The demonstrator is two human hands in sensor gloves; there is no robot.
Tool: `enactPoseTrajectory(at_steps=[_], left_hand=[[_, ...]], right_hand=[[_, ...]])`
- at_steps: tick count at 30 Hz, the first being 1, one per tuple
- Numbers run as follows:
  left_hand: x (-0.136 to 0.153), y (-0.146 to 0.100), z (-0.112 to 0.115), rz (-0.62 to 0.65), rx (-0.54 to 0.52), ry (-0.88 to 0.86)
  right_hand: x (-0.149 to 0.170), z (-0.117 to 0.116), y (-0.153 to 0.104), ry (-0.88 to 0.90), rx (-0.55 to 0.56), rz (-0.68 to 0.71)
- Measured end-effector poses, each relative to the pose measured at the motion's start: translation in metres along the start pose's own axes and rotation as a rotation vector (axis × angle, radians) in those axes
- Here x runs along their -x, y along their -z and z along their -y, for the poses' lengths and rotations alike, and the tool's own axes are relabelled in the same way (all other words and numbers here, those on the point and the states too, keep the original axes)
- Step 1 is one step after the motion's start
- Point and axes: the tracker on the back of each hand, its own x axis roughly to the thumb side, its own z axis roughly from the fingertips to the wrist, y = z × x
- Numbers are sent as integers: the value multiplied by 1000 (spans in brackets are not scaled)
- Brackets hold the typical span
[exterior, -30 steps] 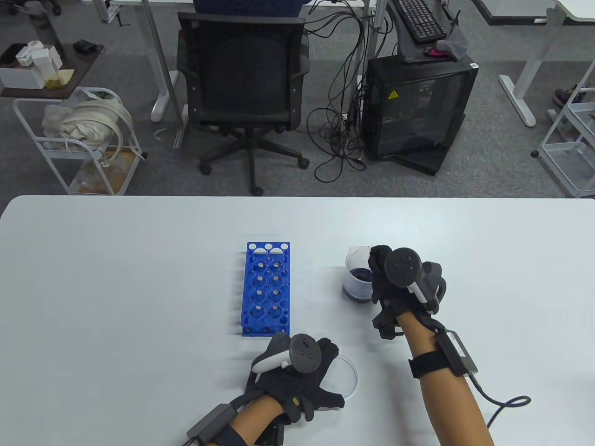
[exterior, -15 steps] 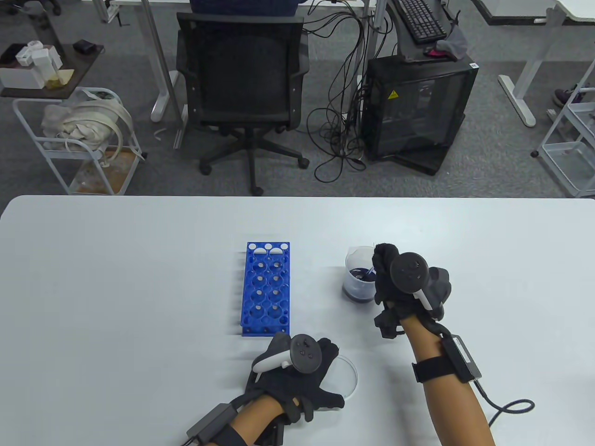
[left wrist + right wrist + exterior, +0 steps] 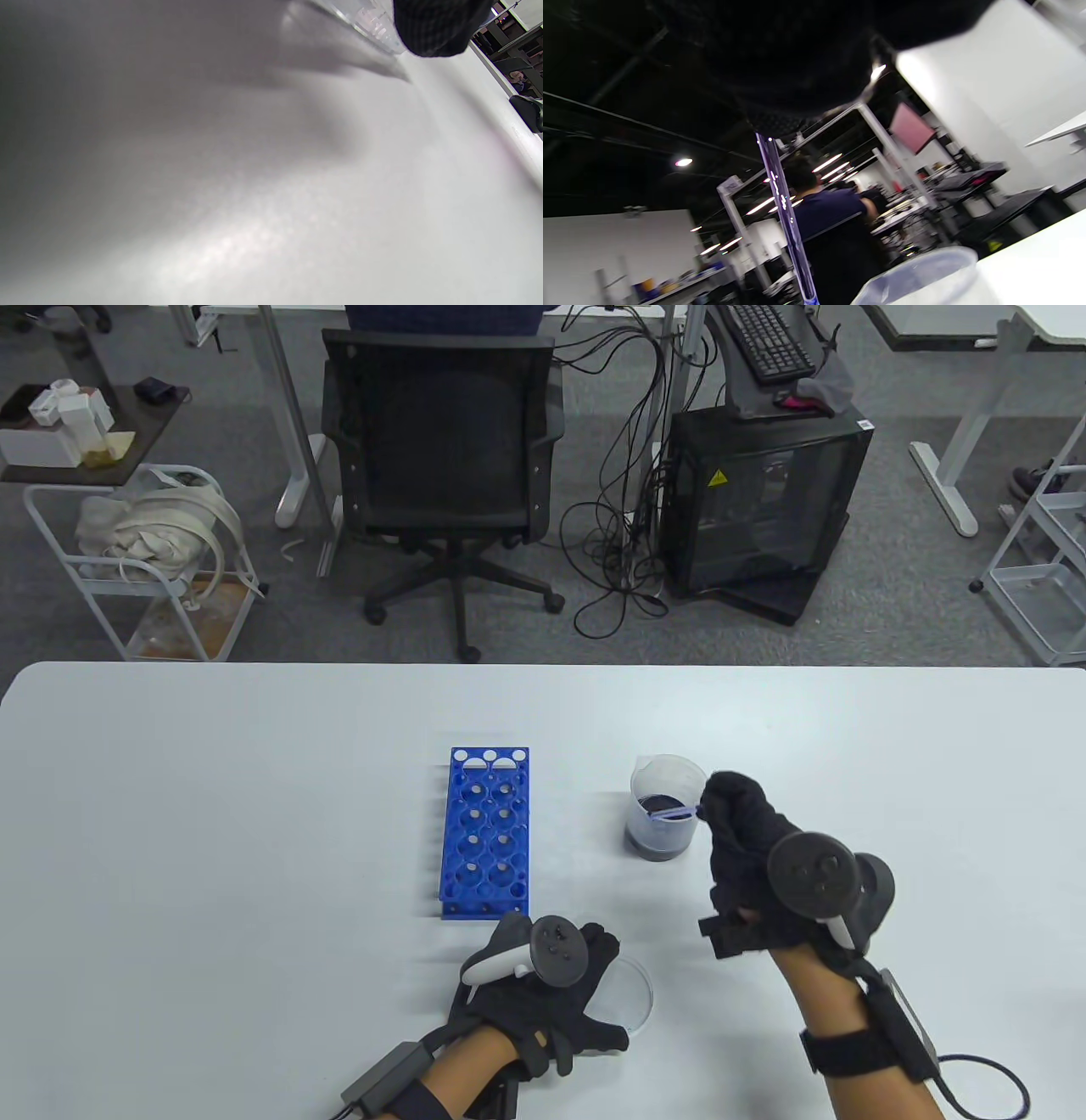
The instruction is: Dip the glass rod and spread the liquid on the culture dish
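glass rod [image 3: 676, 813] pinched in right hand [image 3: 755, 857] grip has been drawn toward 5 o'clock out of beaker [image 3: 666, 808], dip judged done; culture dish [image 3: 635, 997] steadied under left hand [image 3: 543, 997].

I see the glass rod [image 3: 674, 813], thin and clear with a bluish tint, slanting over the beaker [image 3: 666, 808] right of centre in the table view, its far end above the dark liquid [image 3: 662, 808] inside. The beaker stands upright, clear, with a pouring lip. The culture dish [image 3: 632, 993], a shallow clear round dish, lies flat near the bottom centre, partly covered.
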Motion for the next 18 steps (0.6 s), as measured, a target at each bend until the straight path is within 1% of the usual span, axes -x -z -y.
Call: enactPoseTrajectory(at_steps=[1,3,5,7,8,9,11,13,18], left_hand=[[0,0,0,-1,-1,2],[0,0,1,-5,-3,11],[0,0,0,-2,2,7],[-1,0,1,-3,1,8],[0,0,1,-3,1,8],[-1,0,1,-3,2,8],[-1,0,1,-3,2,8],[-1,0,1,-4,2,9],[-1,0,1,-3,4,8]], right_hand=[[-5,0,-11,3,-26,20],[-14,-8,-44,-26,-93,81],[-16,-21,-68,-39,-155,108],[-13,-34,-84,-35,-195,111],[-12,-38,-88,-34,-203,105],[-7,-42,-91,-26,-188,96],[0,-51,-93,-16,-254,80],[6,-57,-96,-23,-255,68],[6,-62,-94,-23,-270,63]])
